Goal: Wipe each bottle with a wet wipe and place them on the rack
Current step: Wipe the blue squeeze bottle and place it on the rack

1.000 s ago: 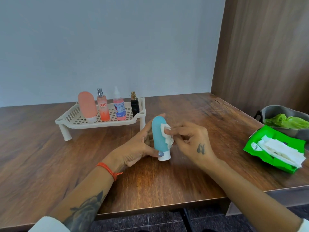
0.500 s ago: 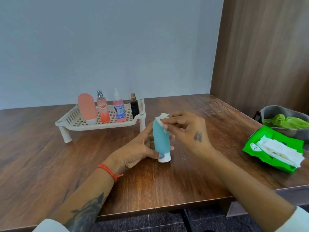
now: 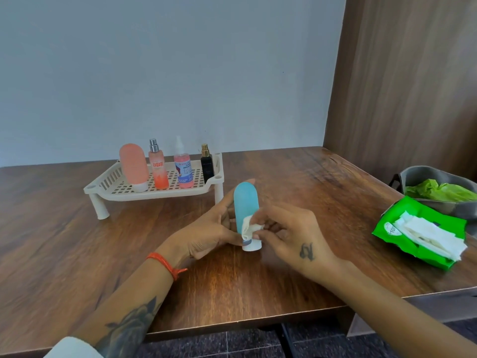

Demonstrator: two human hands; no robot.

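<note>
Nearest on the wooden bench (image 3: 77,254) stands the blue bottle (image 3: 245,202), upright on its white cap, and everything else is easiest placed from it. The left hand (image 3: 209,233) wraps it from the left, thumb curled round the lower front and fingers (image 3: 232,197) reaching up along its far side. The right hand (image 3: 291,236) comes in from the right, its fingertips pinching a crumpled wet wipe (image 3: 249,227) against the bottle's lower body, just above the cap. The wipe touches the bottle; how far it wraps round I can't quite make out, since the fingers cover that side.

Well to the right of the bottle, near the bench edge, lies an open green wipes packet (image 3: 402,228) with white sheets spilling out of it. Beyond that sits a grey bin (image 3: 423,177) lined with a green bag.

Behind the bottle and to its left is the cream slotted rack (image 3: 103,187), standing on short legs. Four bottles stand in a row on it: a peach bottle (image 3: 133,164) on its cap, an orange spray bottle (image 3: 157,169), a pink spray bottle (image 3: 182,169) and a small black bottle (image 3: 207,166) nearest the rack's right end.
</note>
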